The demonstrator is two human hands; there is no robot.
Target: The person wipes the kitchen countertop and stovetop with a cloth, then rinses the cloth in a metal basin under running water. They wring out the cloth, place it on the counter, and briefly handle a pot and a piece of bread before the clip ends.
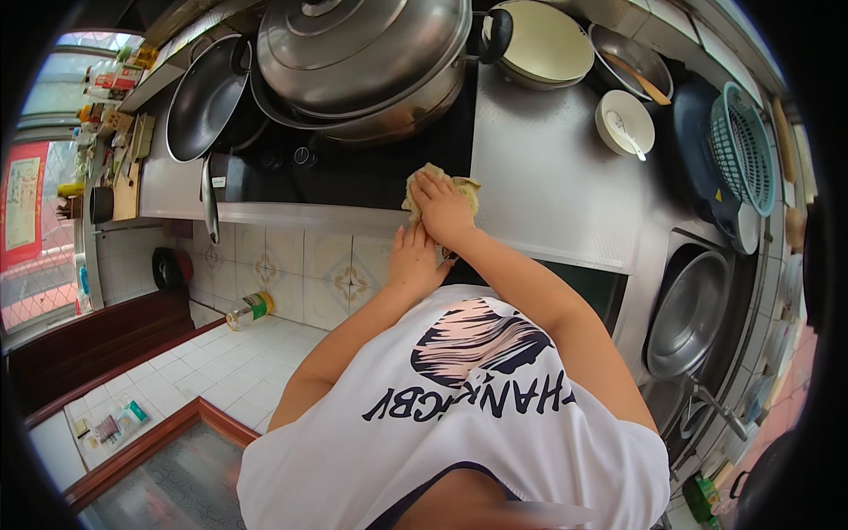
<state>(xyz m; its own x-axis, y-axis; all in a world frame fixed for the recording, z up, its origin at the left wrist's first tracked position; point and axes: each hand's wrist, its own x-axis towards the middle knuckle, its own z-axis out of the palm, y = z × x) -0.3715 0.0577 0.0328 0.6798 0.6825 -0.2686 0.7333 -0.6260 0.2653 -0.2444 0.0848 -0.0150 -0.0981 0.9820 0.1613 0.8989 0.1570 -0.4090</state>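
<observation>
My right hand (443,208) presses down on a crumpled yellowish cloth (468,187), gripping it against the front of the black cooktop (367,187) where it meets the metal counter. Parts of the cloth stick out around my fingers; the rest is hidden under the palm. My left hand (417,263) is just below, at the counter's front edge, with its fingers stretched out and nothing visible in them. Behind the cloth, a large lidded steel pot (362,53) stands on the cooktop. To its left sits a dark frying pan (208,102), its handle pointing toward me.
On the metal counter (548,194) at right stand a cream basin (543,44), a steel bowl (649,57) with a wooden utensil, and a white bowl (618,115) with a spoon. A teal colander (740,146) is farther right, above a sink holding a steel basin (689,309).
</observation>
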